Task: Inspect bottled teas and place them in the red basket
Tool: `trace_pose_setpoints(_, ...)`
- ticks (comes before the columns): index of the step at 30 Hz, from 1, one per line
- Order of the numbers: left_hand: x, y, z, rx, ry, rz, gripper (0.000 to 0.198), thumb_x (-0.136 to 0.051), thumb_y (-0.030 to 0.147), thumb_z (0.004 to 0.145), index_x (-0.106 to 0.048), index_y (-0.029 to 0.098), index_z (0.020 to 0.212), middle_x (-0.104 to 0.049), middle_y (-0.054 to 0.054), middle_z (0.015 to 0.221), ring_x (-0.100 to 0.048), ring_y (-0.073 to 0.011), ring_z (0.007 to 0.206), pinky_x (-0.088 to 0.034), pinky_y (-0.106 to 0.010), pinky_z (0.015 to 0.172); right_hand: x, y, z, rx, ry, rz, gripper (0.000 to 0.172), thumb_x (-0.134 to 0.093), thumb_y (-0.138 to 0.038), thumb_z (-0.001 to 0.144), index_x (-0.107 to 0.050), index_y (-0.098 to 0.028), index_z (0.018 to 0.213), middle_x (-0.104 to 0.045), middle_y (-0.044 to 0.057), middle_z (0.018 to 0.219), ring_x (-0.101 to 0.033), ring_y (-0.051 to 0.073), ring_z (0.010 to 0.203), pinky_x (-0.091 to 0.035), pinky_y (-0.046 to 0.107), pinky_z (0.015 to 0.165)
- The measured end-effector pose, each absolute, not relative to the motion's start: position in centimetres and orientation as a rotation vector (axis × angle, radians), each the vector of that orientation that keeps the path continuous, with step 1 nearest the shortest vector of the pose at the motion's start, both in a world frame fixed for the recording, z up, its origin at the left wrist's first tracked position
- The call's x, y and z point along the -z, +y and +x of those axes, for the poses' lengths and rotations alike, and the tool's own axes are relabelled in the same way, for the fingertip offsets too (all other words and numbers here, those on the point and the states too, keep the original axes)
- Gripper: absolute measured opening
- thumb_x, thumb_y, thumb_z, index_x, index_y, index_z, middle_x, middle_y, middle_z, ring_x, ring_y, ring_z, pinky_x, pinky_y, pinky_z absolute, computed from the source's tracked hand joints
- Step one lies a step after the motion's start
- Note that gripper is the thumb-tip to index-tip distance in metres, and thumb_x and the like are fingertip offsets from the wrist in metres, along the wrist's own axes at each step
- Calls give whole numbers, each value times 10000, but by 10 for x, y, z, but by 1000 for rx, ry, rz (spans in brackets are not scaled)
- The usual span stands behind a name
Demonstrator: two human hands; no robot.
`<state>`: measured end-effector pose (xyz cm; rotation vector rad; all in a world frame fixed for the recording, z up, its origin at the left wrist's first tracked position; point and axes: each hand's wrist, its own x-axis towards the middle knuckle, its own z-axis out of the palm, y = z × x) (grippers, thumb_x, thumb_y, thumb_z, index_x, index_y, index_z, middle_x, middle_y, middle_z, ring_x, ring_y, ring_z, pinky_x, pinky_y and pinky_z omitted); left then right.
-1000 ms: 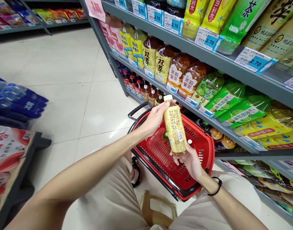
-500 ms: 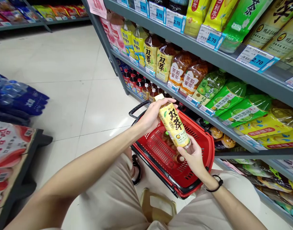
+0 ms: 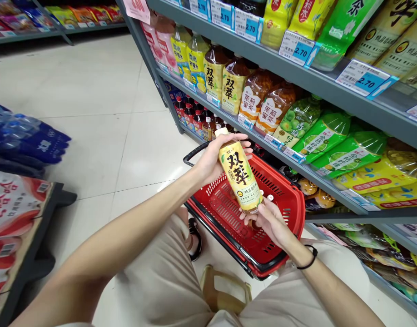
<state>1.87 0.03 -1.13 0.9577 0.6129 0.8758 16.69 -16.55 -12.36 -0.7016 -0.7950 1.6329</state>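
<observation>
Shop aisle shot. The left hand (image 3: 215, 159) is wrapped round the upper half of a yellow-labelled 双萃 plastic drink bottle (image 3: 239, 177), fingers curled over the far side, while the right hand (image 3: 268, 222) has its fingers spread, loosely propping the bottom end. Bottle's tilted, cap up and to the left, big characters facing up, and it's right over a red plastic shopping basket (image 3: 300, 213) with a black handle (image 3: 195, 152). A couple of white bottle caps (image 3: 270, 197) show inside the basket. Just beyond is a gray store shelf (image 3: 317, 77) with more 双萃 bottles (image 3: 230, 86), green pouches (image 3: 331, 141) and blue-and-white 2.70 price tags (image 3: 363, 79). Black bracelet (image 3: 309, 260) on the right wrist.
</observation>
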Motion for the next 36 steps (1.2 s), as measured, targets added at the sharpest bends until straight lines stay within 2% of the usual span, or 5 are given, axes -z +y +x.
trace_pose_setpoints(5,13,2,17,-843,596,1051,391,-686,461,913,-759,137,1120,-785,-126,1134,-755,-254,1004,-614,-459,1003,130,-167,167,-1405,-858,-880,435,-819,-496,905,-655,-205,1183,-710,51,943,-653,162,715,-580,334,712)
trace_pose_setpoints(12,17,-1,15,-860,616,1248,424,-746,451,889,-765,115,1147,-780,-151,1188,-741,-237,993,-599,-353,894,139,-168,164,-1082,-871,-1048,554,-920,-363,795,-575,-241,1211,-690,93,1218,-674,226,1105,-573,394,993)
trace_pose_setpoints(26,19,-23,21,-932,552,1122,401,-894,293,718,-649,167,1009,-767,-54,955,-753,-225,852,-616,-406,834,147,-171,171,-782,-1109,-1258,752,-973,-301,694,-608,-249,1349,-618,109,1302,-614,293,1206,-519,472,1082)
trace_pose_setpoints(31,15,-27,20,-888,495,1118,381,-861,266,731,-651,159,1030,-761,-50,941,-766,-229,868,-614,-372,807,144,-171,169,-1531,-992,-851,571,-762,-491,940,-535,-244,1402,-715,72,1100,-678,181,741,-593,362,709)
trace_pose_setpoints(36,21,-19,21,-916,518,1066,442,-838,337,740,-586,180,1067,-776,-72,974,-774,-263,940,-609,-420,872,136,-168,174,-1522,-952,-818,486,-792,-517,914,-655,-227,1279,-734,85,1095,-671,175,723,-587,331,636)
